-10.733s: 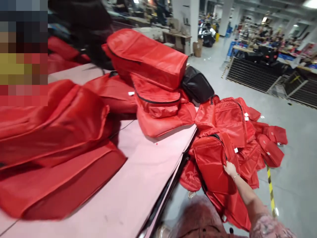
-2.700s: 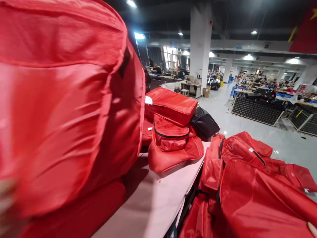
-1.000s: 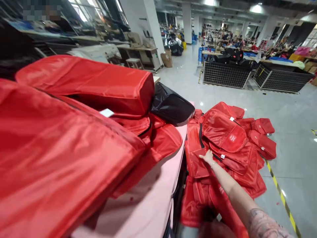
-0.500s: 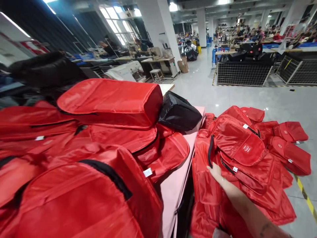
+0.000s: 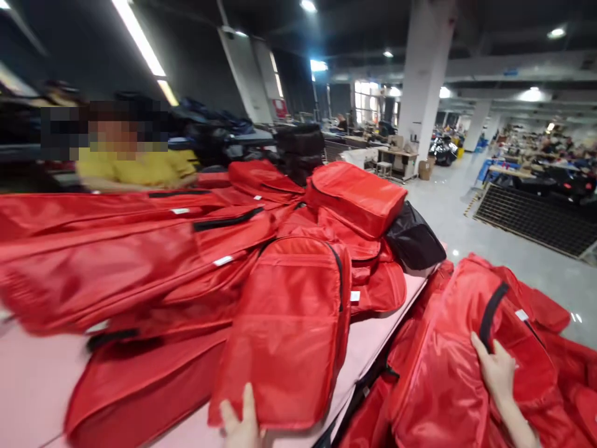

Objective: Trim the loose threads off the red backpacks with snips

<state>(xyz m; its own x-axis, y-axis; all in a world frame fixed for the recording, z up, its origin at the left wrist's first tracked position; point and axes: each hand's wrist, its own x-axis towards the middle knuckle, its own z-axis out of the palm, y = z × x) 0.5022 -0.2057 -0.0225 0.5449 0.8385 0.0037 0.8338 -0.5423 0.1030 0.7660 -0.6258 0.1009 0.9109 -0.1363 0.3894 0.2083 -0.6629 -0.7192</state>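
Note:
My left hand (image 5: 242,423) is at the near edge of a red backpack (image 5: 289,323) lying on the pile in the middle. Two of its fingers reach over the top of the fabric; the rest of the hand is mostly hidden or out of frame. On the right, my right hand (image 5: 499,367) grips a second red backpack (image 5: 443,348) beside its black zipper strip, thumb and fingers closed on the cloth. This bag stands tilted against other red bags at the table's side. White tags (image 5: 355,296) stick out from several bags.
More red backpacks (image 5: 140,249) are heaped across the pink-covered table (image 5: 37,367). A black bag (image 5: 415,236) sits at its far corner. Across the heap is a person in a yellow top (image 5: 140,168). A wire-mesh barrier (image 5: 532,218) and a white pillar (image 5: 424,81) stand beyond.
My view has swung left, bringing the person in yellow and my left hand into frame. The bag under my right hand has been pulled more upright, nearer the table.

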